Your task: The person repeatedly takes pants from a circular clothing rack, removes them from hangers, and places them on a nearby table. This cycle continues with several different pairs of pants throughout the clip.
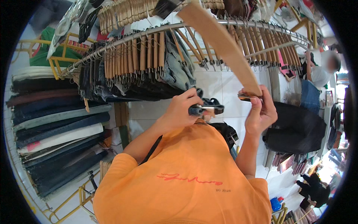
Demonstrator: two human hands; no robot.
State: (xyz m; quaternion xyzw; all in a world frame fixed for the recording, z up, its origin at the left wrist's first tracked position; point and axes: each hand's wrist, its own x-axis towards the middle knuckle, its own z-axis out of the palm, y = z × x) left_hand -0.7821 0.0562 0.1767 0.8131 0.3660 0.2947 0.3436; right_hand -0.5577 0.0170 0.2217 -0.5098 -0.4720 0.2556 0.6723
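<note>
My right hand pinches the clip end of a wooden clip hanger, which rises large and close to the camera, up and to the left. My left hand is closed around a bunched dark garment in front of my chest; a pale strip shows at its edge, and its exact kind cannot be told. The two hands are apart. Beyond them a metal rail carries many wooden clip hangers. Blue jeans and dark trousers hang from the rail's left part.
Folded jeans and trousers lie stacked at the left. Black trousers lie to the right of my right hand. Yellow metal racks stand at lower left and upper left. Another person is at the far right.
</note>
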